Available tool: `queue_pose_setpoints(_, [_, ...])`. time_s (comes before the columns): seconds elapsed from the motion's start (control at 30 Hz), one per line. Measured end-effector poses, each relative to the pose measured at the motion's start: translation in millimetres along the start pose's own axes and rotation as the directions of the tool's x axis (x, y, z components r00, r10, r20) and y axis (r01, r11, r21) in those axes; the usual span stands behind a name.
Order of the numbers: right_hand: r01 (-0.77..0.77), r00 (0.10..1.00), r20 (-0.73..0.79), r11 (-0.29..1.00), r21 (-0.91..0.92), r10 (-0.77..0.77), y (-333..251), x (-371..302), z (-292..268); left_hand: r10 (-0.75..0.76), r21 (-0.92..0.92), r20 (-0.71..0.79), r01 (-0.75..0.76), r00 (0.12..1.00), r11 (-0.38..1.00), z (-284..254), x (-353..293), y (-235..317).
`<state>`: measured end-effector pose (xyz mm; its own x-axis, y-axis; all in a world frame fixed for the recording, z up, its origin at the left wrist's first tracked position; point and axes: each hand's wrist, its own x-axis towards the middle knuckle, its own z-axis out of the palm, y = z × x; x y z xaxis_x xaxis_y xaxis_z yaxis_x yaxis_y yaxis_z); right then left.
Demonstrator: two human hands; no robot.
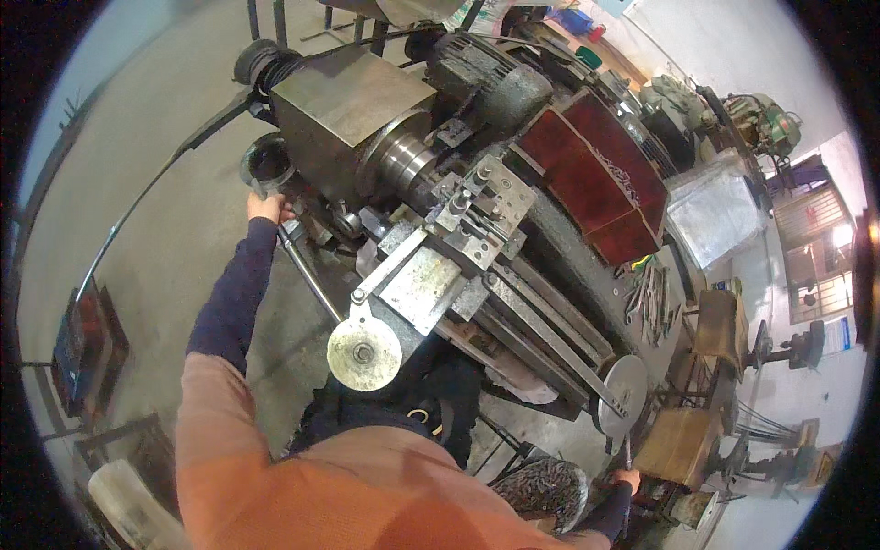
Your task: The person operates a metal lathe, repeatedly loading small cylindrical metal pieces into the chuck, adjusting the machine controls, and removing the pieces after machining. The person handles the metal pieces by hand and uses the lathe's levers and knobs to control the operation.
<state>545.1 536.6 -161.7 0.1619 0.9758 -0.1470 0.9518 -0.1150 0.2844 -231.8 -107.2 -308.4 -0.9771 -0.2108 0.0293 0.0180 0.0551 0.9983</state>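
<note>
A grey metal lathe fills the middle of the view, with a chuck, a tool post and a round handwheel on its carriage. My left hand reaches out to the lathe's near side and grips a lever or knob below the headstock, next to a long steel rod. My right hand is low at the right, closed around a thin handle just under the tailstock handwheel. Dark sleeves cover both forearms.
A red-brown guard covers the lathe's far side. Loose tools lie on a dark bench to the right, with wooden stools beyond. A round metal bucket stands on the concrete floor by the headstock. More machines stand at the back right.
</note>
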Motion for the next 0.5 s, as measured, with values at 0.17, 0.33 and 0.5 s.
queue_pose_setpoints(0.17, [-0.140,0.976,-0.152,0.984,0.107,0.155,9,-68,15,-0.260,-0.038,-0.013,0.259,0.966,0.965,24,-28,59])
queue_pose_setpoints(0.33, [-0.135,0.975,-0.157,0.982,0.135,0.156,-4,-112,27,-0.013,0.089,-0.049,0.017,0.999,0.996,8,-17,22])
queue_pose_setpoints(0.5, [-0.156,0.974,-0.132,0.971,0.183,0.182,-8,-134,35,0.025,0.116,-0.052,-0.019,0.998,0.993,7,-15,19])
